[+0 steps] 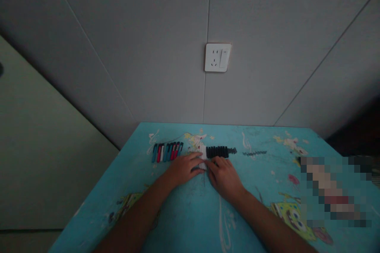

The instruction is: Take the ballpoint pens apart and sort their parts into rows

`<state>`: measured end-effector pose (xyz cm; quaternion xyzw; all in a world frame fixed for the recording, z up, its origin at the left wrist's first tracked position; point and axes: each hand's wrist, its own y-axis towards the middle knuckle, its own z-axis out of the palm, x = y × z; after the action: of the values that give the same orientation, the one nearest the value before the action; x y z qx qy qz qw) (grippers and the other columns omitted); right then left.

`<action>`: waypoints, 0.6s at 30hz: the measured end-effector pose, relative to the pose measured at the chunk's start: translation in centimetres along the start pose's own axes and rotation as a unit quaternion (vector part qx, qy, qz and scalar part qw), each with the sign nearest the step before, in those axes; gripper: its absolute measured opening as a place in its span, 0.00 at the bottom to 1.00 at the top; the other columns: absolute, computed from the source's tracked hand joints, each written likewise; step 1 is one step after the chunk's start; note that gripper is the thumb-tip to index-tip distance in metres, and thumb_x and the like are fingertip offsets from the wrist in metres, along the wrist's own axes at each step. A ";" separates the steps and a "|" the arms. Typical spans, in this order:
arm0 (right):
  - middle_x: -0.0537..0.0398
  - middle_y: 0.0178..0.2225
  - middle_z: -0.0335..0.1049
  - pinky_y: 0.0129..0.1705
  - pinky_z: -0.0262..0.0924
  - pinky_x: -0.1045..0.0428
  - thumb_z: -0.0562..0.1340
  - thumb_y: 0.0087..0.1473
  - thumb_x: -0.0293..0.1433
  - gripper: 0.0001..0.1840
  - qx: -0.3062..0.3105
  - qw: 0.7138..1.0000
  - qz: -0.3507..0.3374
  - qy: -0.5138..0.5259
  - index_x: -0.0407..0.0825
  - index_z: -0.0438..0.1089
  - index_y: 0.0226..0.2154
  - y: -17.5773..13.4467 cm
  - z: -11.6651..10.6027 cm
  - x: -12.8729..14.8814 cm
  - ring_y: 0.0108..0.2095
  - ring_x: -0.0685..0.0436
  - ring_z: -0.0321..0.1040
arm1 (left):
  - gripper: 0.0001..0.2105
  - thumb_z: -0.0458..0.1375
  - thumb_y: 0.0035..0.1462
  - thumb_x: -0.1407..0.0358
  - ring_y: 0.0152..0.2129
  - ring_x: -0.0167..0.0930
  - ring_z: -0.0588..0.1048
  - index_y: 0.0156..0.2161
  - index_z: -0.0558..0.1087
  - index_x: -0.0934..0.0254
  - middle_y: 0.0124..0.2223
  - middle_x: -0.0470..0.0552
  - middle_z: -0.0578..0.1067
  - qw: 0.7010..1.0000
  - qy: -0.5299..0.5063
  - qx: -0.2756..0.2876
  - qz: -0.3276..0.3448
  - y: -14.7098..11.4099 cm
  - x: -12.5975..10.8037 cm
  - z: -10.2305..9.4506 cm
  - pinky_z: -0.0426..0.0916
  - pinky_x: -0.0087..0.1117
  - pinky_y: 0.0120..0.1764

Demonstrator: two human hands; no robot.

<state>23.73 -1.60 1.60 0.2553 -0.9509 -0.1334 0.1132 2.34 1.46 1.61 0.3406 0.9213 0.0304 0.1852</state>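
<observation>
A bundle of thin white sticks (202, 151), laid side by side, is at the middle of the table between my hands. My left hand (184, 168) lies over its left side with fingers stretched and thumb apart, touching the sticks. From the right, my right hand (222, 174) reaches its index finger to the sticks' edge; its other fingers are loosely bent. Left of them lies a row of red, white and teal pen-like pieces (168, 152). Just beyond my right hand is a row of short black cylinders (216, 151). My hands partly cover the sticks.
Small dark coil-like pieces (233, 150) adjoin the black row, and a line of similar pieces (254, 153) lies farther right. The blue cartoon-printed table (190, 213) meets a grey wall with a white socket (218, 57). A blurred-out patch (335, 189) covers the right side.
</observation>
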 end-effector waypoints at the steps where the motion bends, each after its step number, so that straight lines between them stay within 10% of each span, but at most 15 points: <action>1: 0.50 0.40 0.66 0.45 0.53 0.48 0.60 0.60 0.29 0.17 -0.001 1.000 -0.001 -0.002 0.52 0.69 0.52 0.0 0.0 0.0 0.41 0.43 0.62 | 0.19 0.55 0.63 0.53 0.54 0.38 0.71 0.57 0.70 0.54 0.61 0.52 0.68 1.000 -0.001 -0.002 0.001 0.0 0.0 0.0 0.67 0.42 0.55; 18: 0.50 0.40 0.66 0.46 0.54 0.47 0.59 0.61 0.30 0.15 0.010 1.000 0.007 0.016 0.52 0.70 0.50 0.0 -0.1 0.1 0.41 0.42 0.62 | 0.20 0.55 0.63 0.52 0.54 0.38 0.71 0.56 0.69 0.57 0.62 0.53 0.66 1.000 0.002 -0.008 0.002 -0.1 0.0 0.1 0.68 0.42 0.55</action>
<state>23.68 -1.65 1.69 0.2522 -0.9520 -0.1187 0.1265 2.32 1.42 1.55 0.3411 0.9206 0.0393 0.1862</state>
